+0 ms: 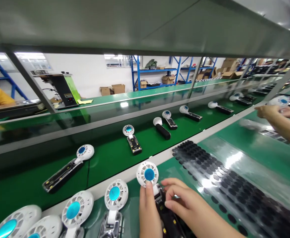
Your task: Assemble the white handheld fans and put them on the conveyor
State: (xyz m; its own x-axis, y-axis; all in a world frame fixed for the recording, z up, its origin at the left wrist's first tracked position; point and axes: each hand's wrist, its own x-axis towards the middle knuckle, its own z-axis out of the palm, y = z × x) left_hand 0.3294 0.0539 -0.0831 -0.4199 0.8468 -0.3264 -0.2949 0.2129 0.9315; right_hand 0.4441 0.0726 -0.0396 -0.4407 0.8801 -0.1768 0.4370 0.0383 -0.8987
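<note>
A handheld fan (147, 173) with a white round head, a blue disc at its centre and a dark body is upright before me, at the bottom middle. My left hand (148, 210) grips it from the left, fingertips on the lower rim of the head. From the right, my right hand (186, 201) has curled fingers and thumb against the body just below the neck. What lies under these fingertips is hidden. Just to the left stands another handheld fan (115, 195) with a clear casing. Right of my hands lies a clear sheet of black round stickers (216, 175).
More fans (77, 208) crowd the lower left. Beyond a pale rail (159, 160), a green conveyor belt (105, 162) carries several fans. A co-worker's hands (271, 112) hold a fan at right. A grey shelf (125, 26) hangs overhead; a black-and-green machine (64, 91) stands behind.
</note>
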